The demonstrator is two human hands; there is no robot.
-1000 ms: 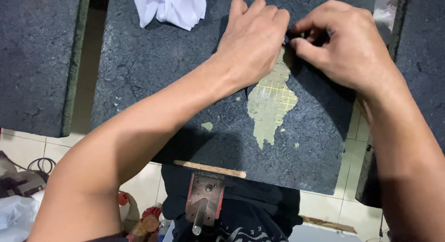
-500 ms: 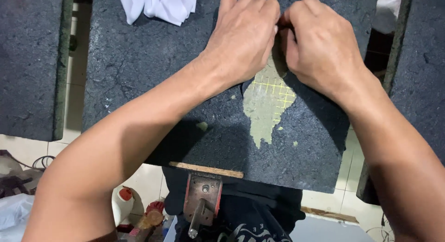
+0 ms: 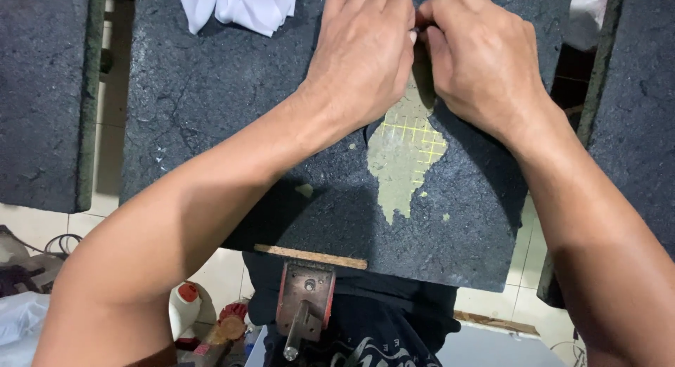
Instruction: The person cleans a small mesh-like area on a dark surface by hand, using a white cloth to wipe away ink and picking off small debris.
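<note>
- We press our left hand (image 3: pixel 362 65) and right hand (image 3: pixel 478 65) together, fingers curled down; what they pinch stays hidden.
- We work best keeping both palms flat on the dark padded board (image 3: pixel 211 128) above the worn yellow-green patch (image 3: pixel 404 159).

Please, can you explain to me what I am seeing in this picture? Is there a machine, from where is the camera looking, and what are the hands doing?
There is no machine. A camera worn on the person's head looks down at their own bare hands. The left hand and right hand press together on a dark, rough work board. Whether they pinch anything is hidden. Below them the coating is worn, baring a yellowish gridded patch. A white cloth lies at the far edge, and a red metal clamp sits under the near edge.
</note>
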